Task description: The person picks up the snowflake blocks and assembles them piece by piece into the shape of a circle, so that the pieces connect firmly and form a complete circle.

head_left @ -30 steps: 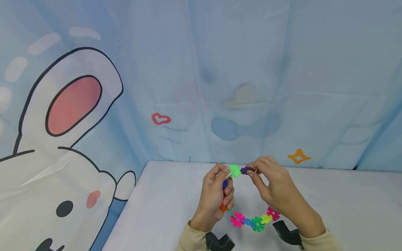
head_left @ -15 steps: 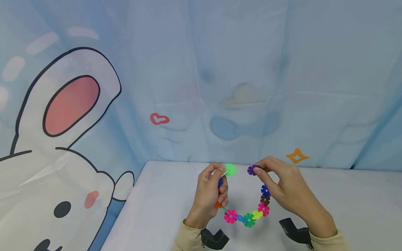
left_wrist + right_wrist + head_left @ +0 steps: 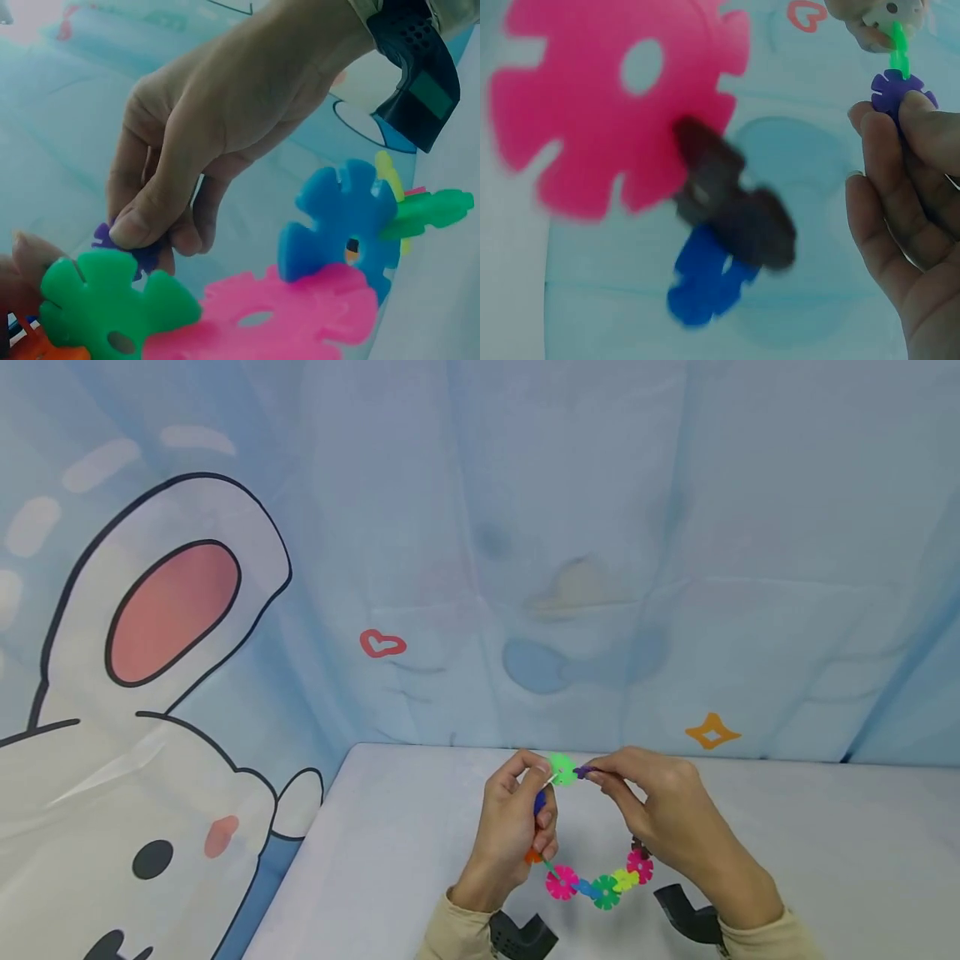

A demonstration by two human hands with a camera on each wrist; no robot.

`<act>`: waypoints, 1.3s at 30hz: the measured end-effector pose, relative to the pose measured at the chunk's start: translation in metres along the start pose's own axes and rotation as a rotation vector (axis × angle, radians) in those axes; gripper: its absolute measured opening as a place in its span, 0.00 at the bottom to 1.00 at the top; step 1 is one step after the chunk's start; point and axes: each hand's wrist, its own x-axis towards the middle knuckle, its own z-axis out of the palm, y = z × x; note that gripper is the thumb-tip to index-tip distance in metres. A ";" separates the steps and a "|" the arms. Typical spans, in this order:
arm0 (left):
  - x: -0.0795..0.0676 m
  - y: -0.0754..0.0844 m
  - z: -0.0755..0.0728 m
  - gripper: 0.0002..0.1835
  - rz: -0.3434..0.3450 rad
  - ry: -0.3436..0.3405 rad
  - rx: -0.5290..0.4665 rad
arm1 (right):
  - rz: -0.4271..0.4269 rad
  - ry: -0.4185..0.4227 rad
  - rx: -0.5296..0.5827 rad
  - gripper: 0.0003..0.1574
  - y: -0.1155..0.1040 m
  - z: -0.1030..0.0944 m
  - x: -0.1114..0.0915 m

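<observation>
My left hand (image 3: pixel 510 827) pinches a white slotted flower-shaped disc (image 3: pixel 911 16), with a light green disc (image 3: pixel 564 768) standing out from it. My right hand (image 3: pixel 671 806) pinches a purple disc (image 3: pixel 889 91) between thumb and fingertips, its edge right at the light green one. Below, a chain of slotted discs hangs in a loop: orange (image 3: pixel 533 856) by the left palm, then pink (image 3: pixel 556 888), light blue, green (image 3: pixel 606 900) and yellow (image 3: pixel 624 881). Another pink disc (image 3: pixel 570 97), a dark brown disc (image 3: pixel 754 229) and a blue disc (image 3: pixel 697 289) follow on the right side.
A white table (image 3: pixel 405 827) lies under the hands. Behind it hangs a pale blue curtain (image 3: pixel 600 485) printed with a rabbit (image 3: pixel 202 793). Black wrist mounts (image 3: pixel 522 937) sit at both cuffs.
Half a second ago the purple disc was apart from the light green one, to its right. Now the hands are closer and the two discs meet again, as one second ago.
</observation>
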 end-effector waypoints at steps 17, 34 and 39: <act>0.000 -0.002 0.001 0.08 0.029 0.006 0.008 | -0.043 0.124 0.020 0.18 0.003 0.014 -0.003; 0.004 0.006 -0.017 0.09 0.237 0.102 -0.223 | 0.843 -0.335 0.788 0.27 0.017 0.005 -0.006; 0.005 0.006 -0.017 0.10 0.260 0.128 -0.214 | 0.876 -0.137 1.012 0.21 0.000 0.020 -0.001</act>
